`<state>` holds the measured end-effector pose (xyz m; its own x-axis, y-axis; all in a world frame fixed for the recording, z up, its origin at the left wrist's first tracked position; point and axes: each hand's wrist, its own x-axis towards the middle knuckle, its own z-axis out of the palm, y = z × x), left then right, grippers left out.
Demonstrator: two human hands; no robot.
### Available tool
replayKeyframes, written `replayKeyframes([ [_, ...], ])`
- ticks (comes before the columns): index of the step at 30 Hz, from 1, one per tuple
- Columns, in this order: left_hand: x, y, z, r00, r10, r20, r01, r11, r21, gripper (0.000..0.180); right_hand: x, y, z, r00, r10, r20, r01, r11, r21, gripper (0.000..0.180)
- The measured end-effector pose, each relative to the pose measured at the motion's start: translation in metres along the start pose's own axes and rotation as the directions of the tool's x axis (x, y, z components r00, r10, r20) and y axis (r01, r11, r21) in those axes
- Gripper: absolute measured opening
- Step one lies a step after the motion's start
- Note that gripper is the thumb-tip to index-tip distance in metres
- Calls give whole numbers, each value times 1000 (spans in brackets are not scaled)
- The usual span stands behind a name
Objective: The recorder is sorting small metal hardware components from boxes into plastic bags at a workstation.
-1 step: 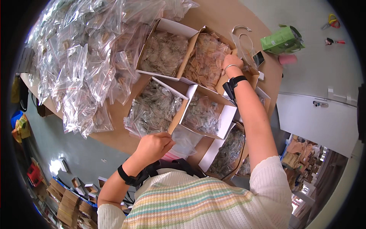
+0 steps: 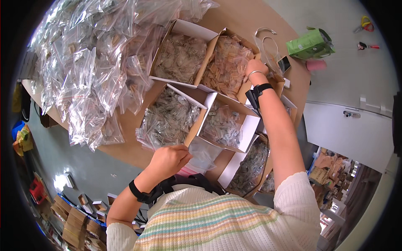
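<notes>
Tan wood-look dowels [image 2: 224,62], folks, filling the cardboard box [image 2: 244,90] just above and right of frame centre, with clear plastic over at least some of them. Our right hand [image 2: 256,68] is at that box's right side, fingers angled down; the tips are hidden, so we can't tell if they've got anything. Down at lower centre, our left hand [image 2: 169,161] is curled by the near corner of the metal-hardware box [image 2: 196,133], right beside a clear plastic bag [image 2: 204,155]. Can't tell if it's pinching that.

We'd guess the dowels are light, stiff and pretty tough, but the film's floppy and slippery, so we'd grab a bunched fold or a bag's top edge.

Versus the earlier frame? Barely anything: our right hand and wrist sit a hair lower and further right.
</notes>
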<state>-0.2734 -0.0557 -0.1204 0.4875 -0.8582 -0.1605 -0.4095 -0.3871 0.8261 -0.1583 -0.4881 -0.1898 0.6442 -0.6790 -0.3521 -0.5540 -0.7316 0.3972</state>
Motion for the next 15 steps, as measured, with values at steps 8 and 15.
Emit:
replayKeyframes([
  [8, 8, -7, 1, 999, 50, -20, -50, 998, -34, 17, -47, 47, -50, 862, -493, 118, 123, 429, 895, 16],
  [15, 3, -14, 5, 996, 58, -61, -62, 996, -65, 18, -50, -25, -70, 565, -811, -153, -309, -380, 872, 5],
])
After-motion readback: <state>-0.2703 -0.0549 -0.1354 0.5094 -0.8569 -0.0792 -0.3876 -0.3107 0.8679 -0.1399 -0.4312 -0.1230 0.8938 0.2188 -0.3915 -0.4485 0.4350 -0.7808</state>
